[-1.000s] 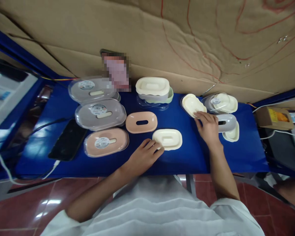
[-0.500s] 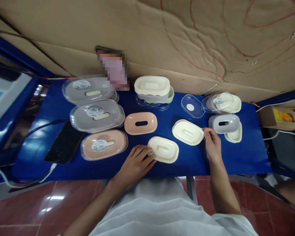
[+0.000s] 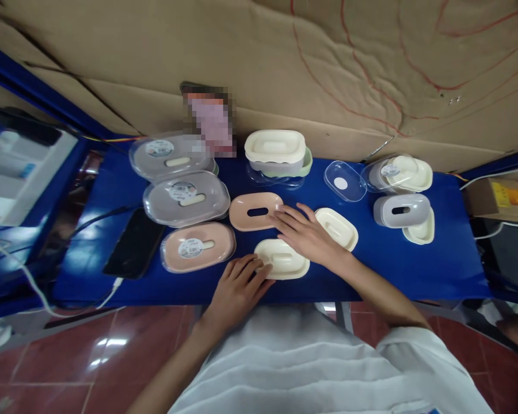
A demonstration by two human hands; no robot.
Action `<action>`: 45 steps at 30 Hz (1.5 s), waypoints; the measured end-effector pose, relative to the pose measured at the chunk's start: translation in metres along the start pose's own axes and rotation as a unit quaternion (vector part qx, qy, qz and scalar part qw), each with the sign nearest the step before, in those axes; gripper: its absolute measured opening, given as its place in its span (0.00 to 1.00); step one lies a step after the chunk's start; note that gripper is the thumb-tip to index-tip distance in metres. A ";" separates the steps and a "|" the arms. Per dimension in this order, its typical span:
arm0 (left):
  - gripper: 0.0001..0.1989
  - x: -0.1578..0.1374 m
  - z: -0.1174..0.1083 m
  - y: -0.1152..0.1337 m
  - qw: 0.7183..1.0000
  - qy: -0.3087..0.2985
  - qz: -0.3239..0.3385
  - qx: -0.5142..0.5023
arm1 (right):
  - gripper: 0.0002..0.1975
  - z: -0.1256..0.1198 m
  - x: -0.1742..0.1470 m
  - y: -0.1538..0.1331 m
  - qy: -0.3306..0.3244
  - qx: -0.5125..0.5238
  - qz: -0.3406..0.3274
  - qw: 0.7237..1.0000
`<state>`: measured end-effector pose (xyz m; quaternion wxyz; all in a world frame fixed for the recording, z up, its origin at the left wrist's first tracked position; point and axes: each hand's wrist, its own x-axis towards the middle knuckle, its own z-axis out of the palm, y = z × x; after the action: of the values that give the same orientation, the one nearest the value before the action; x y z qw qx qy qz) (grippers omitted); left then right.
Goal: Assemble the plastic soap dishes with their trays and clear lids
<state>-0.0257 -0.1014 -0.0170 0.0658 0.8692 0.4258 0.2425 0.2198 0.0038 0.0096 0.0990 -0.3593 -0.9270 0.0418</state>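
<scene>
My left hand (image 3: 240,283) is at the front of the table, its curled fingers gripping the left end of a shallow cream oval tray (image 3: 290,265). Reaching across above that tray, my right hand (image 3: 304,231) has its fingers stretched out and the thumb apart. Its fingertips are at the right end of a peach oval cover (image 3: 242,214) with a slot in its middle; whether they press on it I cannot tell. Partly behind my right hand and forearm lies a second cream tray (image 3: 339,227).
Lidded boxes, two grey (image 3: 185,198) and one peach (image 3: 190,253), line the left, beside a black phone (image 3: 133,244) on a cable. Stacked cream and green pieces (image 3: 274,145), a clear lid (image 3: 346,183) and a grey slotted box (image 3: 403,211) stand behind and right.
My right hand has left the second cream tray and moved left to the peach cover. My left hand stays at the front cream tray. The camera view has shifted slightly.
</scene>
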 end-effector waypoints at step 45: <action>0.49 0.028 0.026 -0.011 0.970 -0.035 -0.066 -0.230 | 0.23 -0.011 -0.062 0.007 0.110 0.301 0.266 0.909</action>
<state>-0.0062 -0.0702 -0.0333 0.2945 0.8087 0.4126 0.2984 0.2711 -0.0329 0.0098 0.2892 -0.5479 -0.7238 0.3038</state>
